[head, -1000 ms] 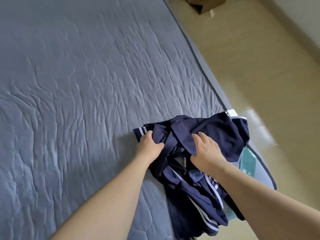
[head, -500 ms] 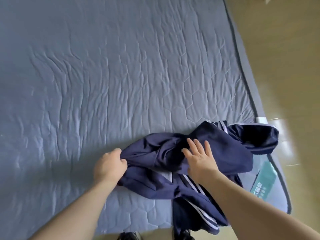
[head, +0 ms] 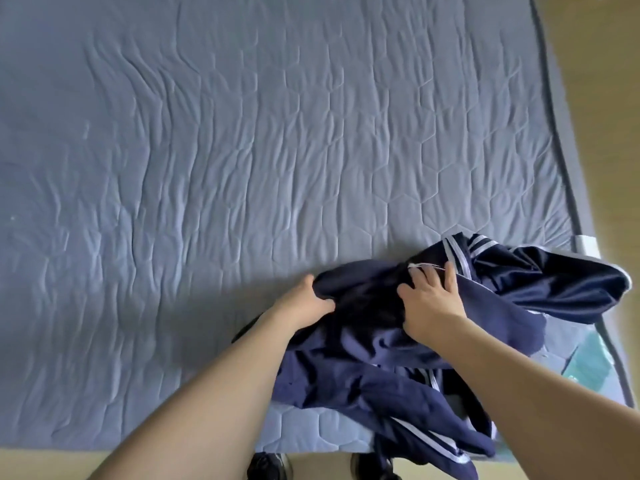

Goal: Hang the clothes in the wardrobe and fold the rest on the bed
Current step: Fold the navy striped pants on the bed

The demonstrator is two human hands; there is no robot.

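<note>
1. One bed fills most of the view, covered by a single grey-blue quilted sheet with stitched hexagons and many small wrinkles. Every place below is given relative to this bed.
2. Two bare forearms reach in from the bed's near edge, one on each side of the clothing.
3. One left hand sits over the near part of the bed, a little right of its middle. Its fingers are curled round the left end of the navy fabric and grip a bunched fold there.
4. One heap of navy clothes lies crumpled at the bed's near right corner. White stripes show on it in at least three spots: near its far edge, near its middle and at its lowest part. How many garments make up the heap cannot be told. Its lower part hangs over the bed's near edge.
5. One right hand lies on top of the heap, farther toward the bed's right side than the left hand. Its fingers are spread and fairly straight, pressing down on the cloth, with the fingertips at a thin white drawstring.
6. The two hands are apart, with a dark fold of fabric between them.
7. Two dark shoes show on the floor just below the bed's near edge.
8. One pale green packet lies at the bed's right corner, just beside the heap.
9. Tan flooring runs along the bed's right side.
</note>
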